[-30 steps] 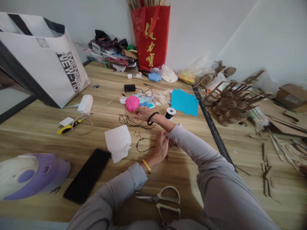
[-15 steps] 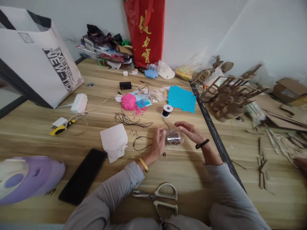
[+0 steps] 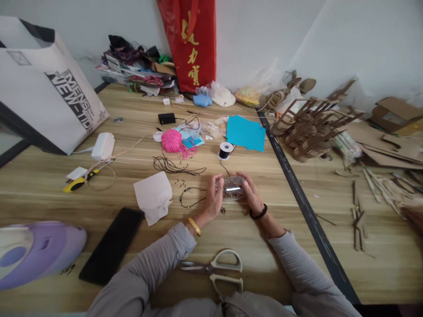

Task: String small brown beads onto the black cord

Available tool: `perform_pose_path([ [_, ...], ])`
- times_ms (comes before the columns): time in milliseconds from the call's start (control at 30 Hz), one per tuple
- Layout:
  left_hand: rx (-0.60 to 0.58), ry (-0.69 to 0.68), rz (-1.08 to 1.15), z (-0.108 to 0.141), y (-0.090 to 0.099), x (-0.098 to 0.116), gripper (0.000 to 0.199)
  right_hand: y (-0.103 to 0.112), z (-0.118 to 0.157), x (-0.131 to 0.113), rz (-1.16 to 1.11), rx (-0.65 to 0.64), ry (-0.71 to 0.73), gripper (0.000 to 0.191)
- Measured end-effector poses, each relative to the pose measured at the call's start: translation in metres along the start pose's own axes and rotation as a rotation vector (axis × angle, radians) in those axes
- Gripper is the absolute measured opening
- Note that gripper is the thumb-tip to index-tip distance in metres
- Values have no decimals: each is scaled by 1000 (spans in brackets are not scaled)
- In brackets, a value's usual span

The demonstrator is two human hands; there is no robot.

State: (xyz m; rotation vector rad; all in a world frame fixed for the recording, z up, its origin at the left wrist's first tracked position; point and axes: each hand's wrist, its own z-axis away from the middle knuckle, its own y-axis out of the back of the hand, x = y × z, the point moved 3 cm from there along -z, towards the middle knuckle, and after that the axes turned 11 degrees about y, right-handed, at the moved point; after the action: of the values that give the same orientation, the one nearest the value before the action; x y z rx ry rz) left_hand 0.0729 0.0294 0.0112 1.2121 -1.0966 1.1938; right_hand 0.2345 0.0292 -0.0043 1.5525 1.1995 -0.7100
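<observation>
Between my two hands lies a clear plastic jar on its side, partly filled with small multicoloured beads. My left hand is wrapped round its left end, and my right hand grips the right end. A little pile of beads rests on the table just below the jar. Left of my left hand, a black cord strung with coloured beads forms a loop, with short dark bits scattered above it. Above the jar stands a spool of black cord, its loose end trailing down towards my hands.
Scissors lie near the front edge, and a black phone and white paper to the left. Pink yarn, a coil of black cord and blue sheets lie further back. Brown wooden models crowd the right.
My right hand has moved left and closed on the right end of the bead jar; before, it hovered apart beside it. My left hand keeps its hold. The view has shifted slightly.
</observation>
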Motion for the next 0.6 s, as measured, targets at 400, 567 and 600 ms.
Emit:
perform_pose_path([
  [400, -26, -155, -234, -26, 25, 13, 32, 9, -4, 0, -2, 72, 3, 60],
  [567, 21, -304, -779, -66, 66, 10, 12, 10, -5, 1, -23, 65, 23, 59],
  [600, 20, -303, -837, -71, 73, 7, 10, 10, -5, 2, -26, 66, 27, 59],
])
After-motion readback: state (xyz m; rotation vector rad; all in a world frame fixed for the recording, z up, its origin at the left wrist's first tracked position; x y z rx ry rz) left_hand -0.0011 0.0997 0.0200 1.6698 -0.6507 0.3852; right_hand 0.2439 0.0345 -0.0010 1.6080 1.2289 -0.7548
